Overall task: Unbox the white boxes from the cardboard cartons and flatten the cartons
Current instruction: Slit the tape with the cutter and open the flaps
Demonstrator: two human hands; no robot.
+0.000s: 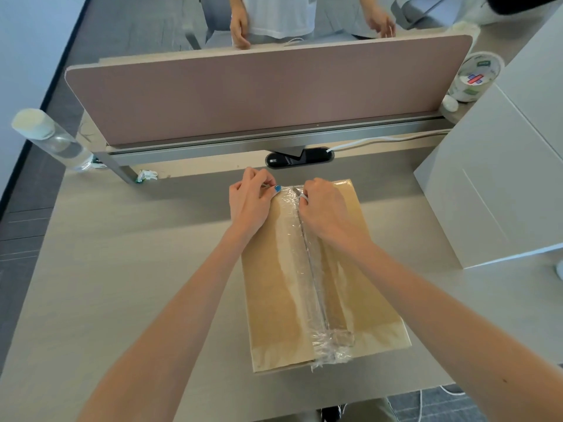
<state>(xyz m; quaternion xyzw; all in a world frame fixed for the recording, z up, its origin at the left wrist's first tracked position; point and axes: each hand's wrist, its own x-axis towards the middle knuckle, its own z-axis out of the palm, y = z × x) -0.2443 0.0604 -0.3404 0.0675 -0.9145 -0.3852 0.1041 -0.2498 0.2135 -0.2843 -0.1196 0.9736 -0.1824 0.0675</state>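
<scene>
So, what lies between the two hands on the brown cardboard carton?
Crinkled clear tape along the carton's middle, in the head view.

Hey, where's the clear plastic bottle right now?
In the head view the clear plastic bottle stands at the far left, beside the left end of the pink divider panel, well left of the cardboard carton.

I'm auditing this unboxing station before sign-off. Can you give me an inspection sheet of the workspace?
Surface: grey desk, pink divider panel at its back.
Job's things: cardboard carton closed, seam under clear tape; white boxes at right.
Clutter: water bottle, labelled round tub, crumpled wrapper.
Hands: left hand pinches the tape's far end; right hand grips a small white item there.
Cables: white cable from the desk grommet.
Surroundings: another person beyond the divider.
</scene>
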